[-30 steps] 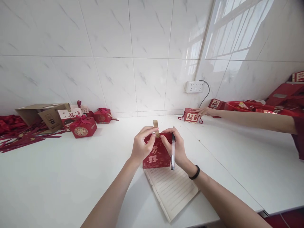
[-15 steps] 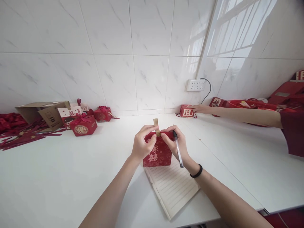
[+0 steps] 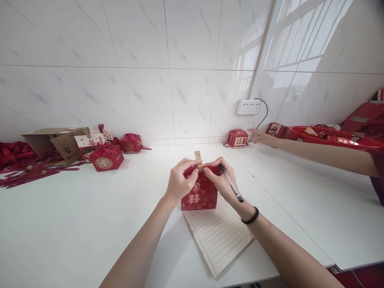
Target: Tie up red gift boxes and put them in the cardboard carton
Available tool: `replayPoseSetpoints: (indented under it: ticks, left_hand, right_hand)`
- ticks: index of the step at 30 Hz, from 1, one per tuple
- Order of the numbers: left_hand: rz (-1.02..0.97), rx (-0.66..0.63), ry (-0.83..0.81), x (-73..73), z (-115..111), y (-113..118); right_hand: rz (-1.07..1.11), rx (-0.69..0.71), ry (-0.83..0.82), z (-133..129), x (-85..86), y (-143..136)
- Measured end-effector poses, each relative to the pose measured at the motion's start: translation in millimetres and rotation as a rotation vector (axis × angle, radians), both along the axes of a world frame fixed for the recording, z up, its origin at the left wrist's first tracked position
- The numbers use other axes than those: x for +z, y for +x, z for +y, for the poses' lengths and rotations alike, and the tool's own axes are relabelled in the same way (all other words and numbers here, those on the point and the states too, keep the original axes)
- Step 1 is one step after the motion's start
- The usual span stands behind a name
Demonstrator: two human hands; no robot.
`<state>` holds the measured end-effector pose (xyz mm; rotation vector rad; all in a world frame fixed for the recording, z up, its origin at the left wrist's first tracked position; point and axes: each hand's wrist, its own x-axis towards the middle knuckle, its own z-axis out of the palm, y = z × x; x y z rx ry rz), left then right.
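A red gift box [image 3: 201, 196] with pale Chinese lettering stands upright on the far part of a lined notebook [image 3: 220, 240]. At its top edge sits a gold ribbon tab [image 3: 198, 156]. My left hand [image 3: 181, 178] pinches the box top beside the tab, thumb in front and fingers behind. From the other side my right hand [image 3: 223, 178] grips the same top edge, its thumb close to the left one. A clear pen [image 3: 232, 185] with a black cap is tucked in my right hand and slants down toward the wrist.
Another person's hand [image 3: 264, 138] reaches in from the right near a small red box [image 3: 238, 138]. Red gift boxes [image 3: 107, 157], a cardboard box [image 3: 64, 146] and dark red ribbons [image 3: 45, 172] lie at the left. A red basin [image 3: 327, 138] stands right, below a white power strip [image 3: 248, 107].
The other person's hand has let go of the small red box and moved right. In my right hand the pen has swung toward the wrist. My fingers stay on the box top.
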<state>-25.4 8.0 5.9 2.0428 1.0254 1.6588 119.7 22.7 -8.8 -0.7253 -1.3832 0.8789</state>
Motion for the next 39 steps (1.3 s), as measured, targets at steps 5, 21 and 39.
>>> replayPoseSetpoints:
  ticks: [5,21,39]
  left_hand:
    - [-0.029,0.006,-0.019,0.7,1,1]
    - [-0.025,-0.003,-0.005,-1.1,-1,1]
    - [-0.101,0.216,-0.369,-27.1,-19,10]
  right_hand:
    - [-0.011,-0.036,0.009,0,2.5,-2]
    - [-0.012,-0.081,0.024,-1,-0.8,-2]
    - [-0.105,-0.469,-0.035,14,-8.7,6]
